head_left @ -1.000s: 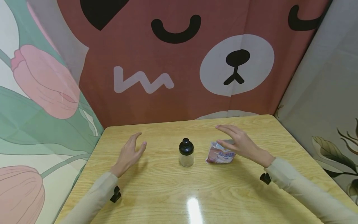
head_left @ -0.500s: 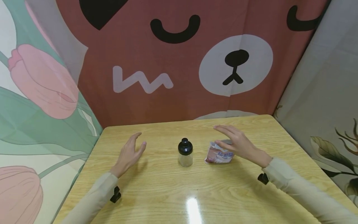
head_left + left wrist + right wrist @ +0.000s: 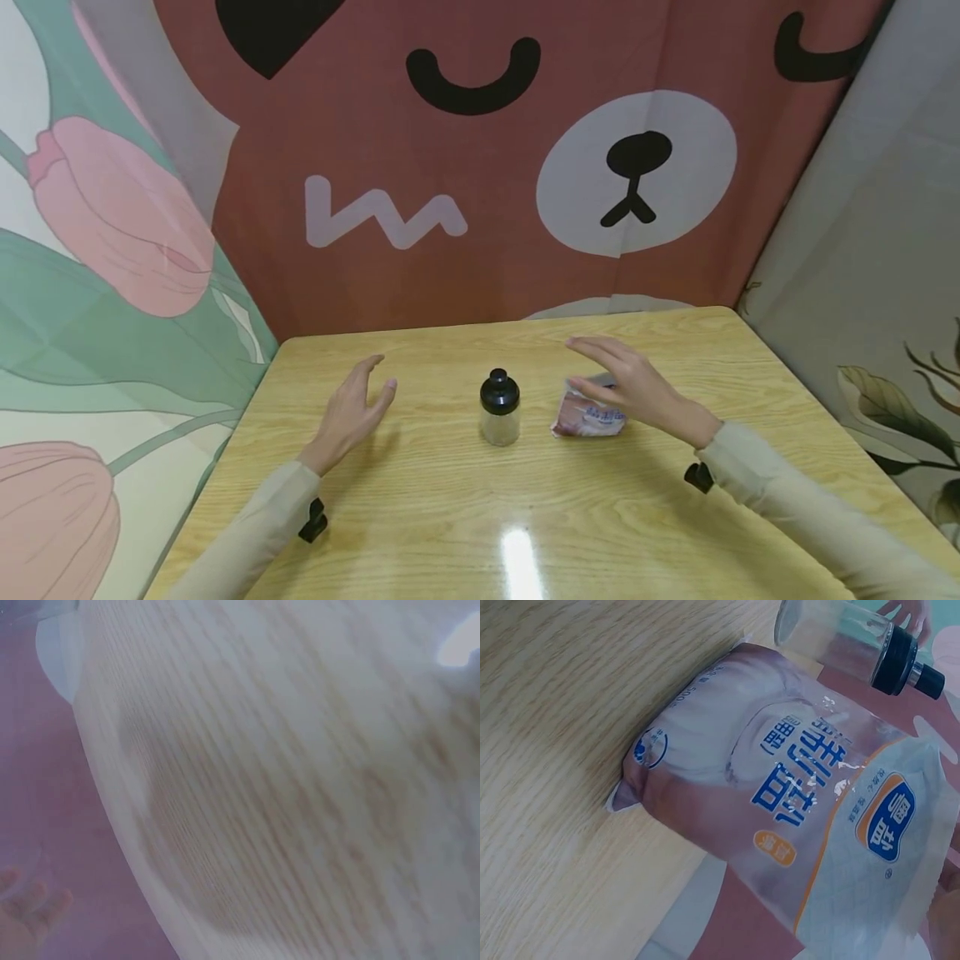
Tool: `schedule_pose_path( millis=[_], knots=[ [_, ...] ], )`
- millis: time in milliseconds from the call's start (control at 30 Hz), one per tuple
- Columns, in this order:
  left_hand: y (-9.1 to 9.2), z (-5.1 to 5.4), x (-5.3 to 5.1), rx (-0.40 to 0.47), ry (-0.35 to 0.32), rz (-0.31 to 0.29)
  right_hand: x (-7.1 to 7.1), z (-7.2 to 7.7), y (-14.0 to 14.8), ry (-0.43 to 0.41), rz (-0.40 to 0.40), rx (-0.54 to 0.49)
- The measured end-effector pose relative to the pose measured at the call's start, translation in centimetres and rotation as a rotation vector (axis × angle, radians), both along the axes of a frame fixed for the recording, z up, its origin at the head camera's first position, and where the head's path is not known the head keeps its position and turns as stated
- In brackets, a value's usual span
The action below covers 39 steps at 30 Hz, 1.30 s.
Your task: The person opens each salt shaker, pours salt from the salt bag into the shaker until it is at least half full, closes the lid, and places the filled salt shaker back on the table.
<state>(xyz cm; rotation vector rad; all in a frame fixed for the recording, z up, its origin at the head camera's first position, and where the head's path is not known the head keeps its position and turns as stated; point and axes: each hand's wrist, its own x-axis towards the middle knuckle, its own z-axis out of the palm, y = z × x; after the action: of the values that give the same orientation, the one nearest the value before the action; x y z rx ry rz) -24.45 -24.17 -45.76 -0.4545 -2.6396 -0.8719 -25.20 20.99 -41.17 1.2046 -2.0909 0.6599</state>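
Note:
A clear bottle with a black lid (image 3: 499, 408) stands upright near the middle of the wooden table. To its right stands a pink and white bag of salt (image 3: 588, 419), its printed front showing large in the right wrist view. My right hand (image 3: 641, 385) is beside the bag's upper right part, fingers extended and thumb apart, partly hiding it. Whether it touches the bag I cannot tell. On the left, my left hand (image 3: 348, 417) hovers over the table with its fingers spread from the thumb, holding nothing. Several of its fingertips appear in the left wrist view.
The light wood table (image 3: 420, 508) has a bright reflection near its front. Behind it hangs a reddish cloth (image 3: 360, 283) with a cartoon face. Floral cloths flank the table at left and right. A small black device (image 3: 699, 477) sits at each wrist.
My right hand has shifted slightly left across the bag. The left hand has barely moved, and the bottle and bag stay where they were.

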Motion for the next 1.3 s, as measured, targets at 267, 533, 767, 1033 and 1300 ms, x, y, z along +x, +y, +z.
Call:
schedule_pose_path(
  millis=[267, 533, 767, 1033, 1300],
  knots=[
    [0.1, 0.0, 0.0, 0.000, 0.012, -0.012, 0.2, 0.2, -0.7, -0.058, -0.056, 0.021],
    [0.6, 0.2, 0.0, 0.011, -0.010, -0.018, 0.1, 0.3, -1.4, -0.072, -0.058, 0.021],
    [0.9, 0.0, 0.1, 0.033, -0.002, -0.022, 0.1, 0.4, -1.8, -0.084, -0.064, 0.035],
    [1.8, -0.1, -0.1, 0.045, 0.008, -0.067, 0.0, 1.1, -2.5, -0.094, -0.045, 0.050],
    [2.5, -0.1, -0.1, 0.040, 0.004, -0.120, -0.2, 1.2, -3.4, -0.050, -0.023, 0.051]
  ],
)
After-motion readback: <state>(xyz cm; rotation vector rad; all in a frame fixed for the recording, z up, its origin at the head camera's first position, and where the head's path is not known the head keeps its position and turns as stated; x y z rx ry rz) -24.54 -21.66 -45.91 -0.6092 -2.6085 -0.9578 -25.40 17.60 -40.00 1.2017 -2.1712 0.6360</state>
